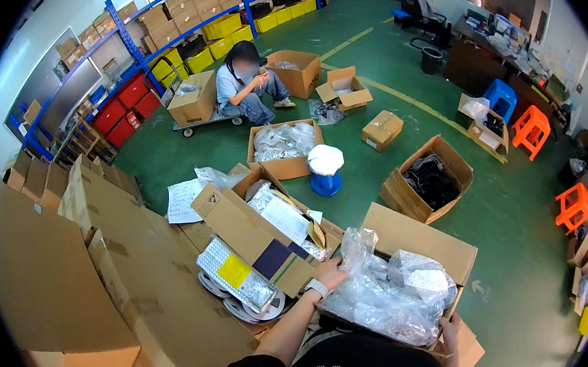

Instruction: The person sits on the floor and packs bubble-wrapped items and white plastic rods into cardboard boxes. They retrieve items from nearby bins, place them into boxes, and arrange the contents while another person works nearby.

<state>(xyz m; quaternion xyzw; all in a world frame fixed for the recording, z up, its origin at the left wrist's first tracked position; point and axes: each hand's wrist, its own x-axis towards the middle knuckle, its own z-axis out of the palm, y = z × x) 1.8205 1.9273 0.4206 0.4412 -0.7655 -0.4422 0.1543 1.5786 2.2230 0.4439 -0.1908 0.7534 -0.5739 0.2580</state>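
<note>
Right in front of my body is an open cardboard box (pixel 421 243) filled with clear plastic bags and bubble wrap (pixel 387 290). My left hand (pixel 330 274), with a pale watch on its wrist, lies at the box's left side against the plastic; its fingertips are partly hidden, so its grip is unclear. At the box's lower right corner, my right hand (pixel 450 327) has its fingers curled around the cardboard edge. Left of the box stands another open carton (pixel 245 224) holding papers (pixel 284 220) and silvery bags. Beside it, a silver bubble-wrap package (pixel 236 275) with a yellow label rests on white reels (pixel 252 310).
Tall cardboard boxes (pixel 145 280) crowd the left. Ahead are a blue stool (pixel 326 183) with a white-covered seat, a carton of bagged items (pixel 285 168) and a seated person (pixel 246 85) on a platform trolley. A box of black cables (pixel 425 187) stands to the right.
</note>
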